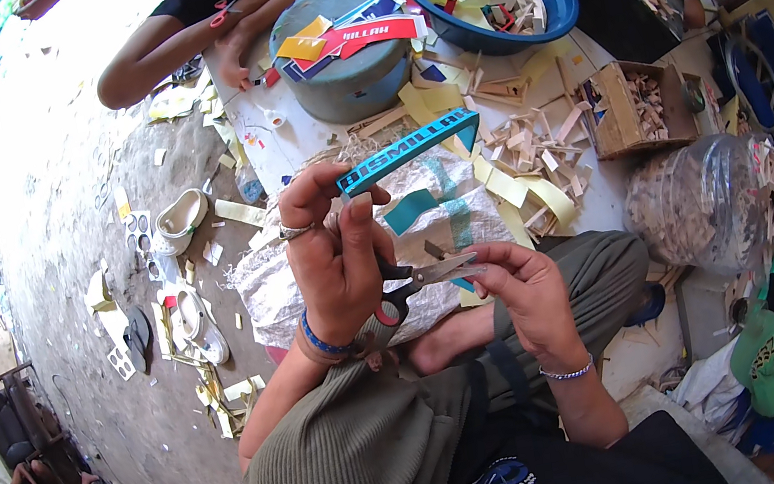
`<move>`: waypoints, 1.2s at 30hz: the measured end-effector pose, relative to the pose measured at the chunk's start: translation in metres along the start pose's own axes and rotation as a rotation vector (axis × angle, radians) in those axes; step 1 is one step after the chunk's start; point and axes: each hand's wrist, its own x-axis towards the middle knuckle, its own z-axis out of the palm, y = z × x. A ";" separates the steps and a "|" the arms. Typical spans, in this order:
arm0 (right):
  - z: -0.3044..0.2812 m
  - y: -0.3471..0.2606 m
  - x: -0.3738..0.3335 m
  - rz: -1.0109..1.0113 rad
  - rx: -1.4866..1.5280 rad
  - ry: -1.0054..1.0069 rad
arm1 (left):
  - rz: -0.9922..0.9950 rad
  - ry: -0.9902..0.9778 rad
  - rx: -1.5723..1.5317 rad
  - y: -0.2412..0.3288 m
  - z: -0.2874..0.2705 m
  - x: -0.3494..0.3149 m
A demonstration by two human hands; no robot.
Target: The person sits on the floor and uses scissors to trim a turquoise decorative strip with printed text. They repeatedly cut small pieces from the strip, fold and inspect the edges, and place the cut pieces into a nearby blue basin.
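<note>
My left hand (328,251) is raised over my lap, its thumb and fingers pinching one end of a blue printed strip (403,151). The strip's far end bends down at the right. Against the lower part of that hand are the dark handles of a pair of scissors (418,278), blades pointing right. My right hand (527,296) has its thumb and fingers closed at the blade tips, and a bit of teal shows just below them. Another short teal piece (411,210) appears between the strip and the blades; whether it lies on the sack or hangs free, I cannot tell.
A white woven sack (270,271) is spread before me. Beyond stand an upturned tub (347,86) with coloured strips on it and a blue basin (488,49) of wooden pieces. At right are a cardboard box (606,121) and a clear plastic container (696,213). Other people sit nearby.
</note>
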 end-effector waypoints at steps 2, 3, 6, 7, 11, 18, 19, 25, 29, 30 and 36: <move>-0.002 0.002 0.001 0.009 0.007 0.006 | 0.012 -0.008 0.007 0.000 0.000 0.000; -0.003 0.003 0.001 0.004 0.033 0.002 | 0.015 -0.009 0.010 0.000 0.000 0.000; -0.007 0.006 0.003 0.038 0.064 0.012 | 0.010 -0.012 0.013 0.001 -0.001 0.000; -0.009 0.008 0.003 0.053 0.066 0.016 | 0.015 -0.018 0.014 0.001 -0.002 0.000; -0.014 0.011 0.003 0.118 0.092 0.060 | 0.021 -0.019 0.019 0.001 -0.002 0.000; -0.009 0.025 -0.002 0.076 -0.115 0.069 | 0.022 -0.019 0.015 0.002 -0.002 0.000; -0.006 0.027 -0.003 0.036 -0.157 0.039 | 0.027 -0.021 0.008 0.001 -0.002 0.000; 0.026 0.037 -0.008 -0.042 -0.255 -0.152 | 0.000 -0.018 -0.021 -0.003 0.002 0.001; 0.047 0.046 0.001 -0.225 0.011 -0.157 | 0.006 -0.033 0.009 -0.002 0.004 0.000; 0.046 0.046 0.001 -0.219 -0.044 -0.163 | 0.016 -0.042 0.019 -0.002 0.004 0.000; 0.042 0.050 0.002 -0.220 -0.271 -0.115 | 0.076 -0.091 0.096 -0.007 0.000 -0.004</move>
